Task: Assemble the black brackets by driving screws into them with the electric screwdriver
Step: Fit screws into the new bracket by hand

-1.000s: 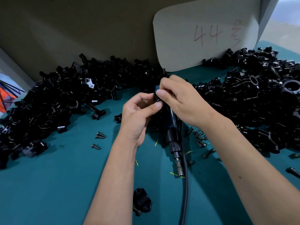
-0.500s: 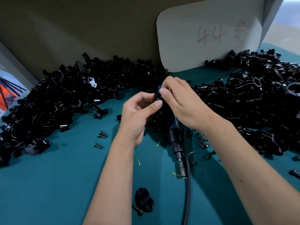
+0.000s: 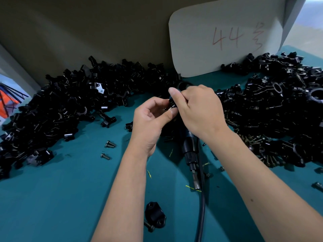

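Both hands (image 3: 176,112), fingers curled, pinching bracket (image 3: 173,103)

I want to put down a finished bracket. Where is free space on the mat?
Bare mat lies near left, between the left bracket pile, the two loose screws and the left forearm. Crowded: the right pile and around the screwdriver and its cable.

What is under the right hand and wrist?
The electric screwdriver lies on the mat beneath the right hand, its bit end and cable showing. Its upper body is covered.
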{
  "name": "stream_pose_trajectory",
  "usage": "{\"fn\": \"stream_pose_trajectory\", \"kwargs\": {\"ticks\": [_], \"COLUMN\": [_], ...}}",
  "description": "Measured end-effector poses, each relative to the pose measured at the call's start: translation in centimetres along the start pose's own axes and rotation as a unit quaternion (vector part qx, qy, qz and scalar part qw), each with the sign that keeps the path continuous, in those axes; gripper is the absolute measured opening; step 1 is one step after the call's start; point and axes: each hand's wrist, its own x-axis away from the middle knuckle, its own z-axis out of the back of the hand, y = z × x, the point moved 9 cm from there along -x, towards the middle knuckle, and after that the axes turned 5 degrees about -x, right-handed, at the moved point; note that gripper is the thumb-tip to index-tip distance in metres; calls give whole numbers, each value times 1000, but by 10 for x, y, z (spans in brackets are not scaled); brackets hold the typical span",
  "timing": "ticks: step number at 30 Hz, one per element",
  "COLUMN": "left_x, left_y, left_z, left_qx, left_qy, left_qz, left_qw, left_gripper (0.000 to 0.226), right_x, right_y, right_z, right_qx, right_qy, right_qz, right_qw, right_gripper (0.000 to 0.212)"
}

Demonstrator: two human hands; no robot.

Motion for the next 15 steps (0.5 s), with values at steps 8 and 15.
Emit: {"fn": "stream_pose_trajectory", "kwargs": {"ticks": [8, 15], "left_x": [2, 5], "left_y": [0, -4], "left_z": [8, 9], "left_qx": [91, 143], "left_qy": [15, -7], "left_qz": [48, 89], "left_qw": [995, 986], "left_gripper": [14, 8], "right_x": [-2, 0], "right_y": [6, -4], "right_z": [-2, -4], "right_qx": [-74, -120], "right_qy": [-73, -76], "right_qz": [61, 86], "right_qw": [993, 986], "right_gripper": [36, 38]}}
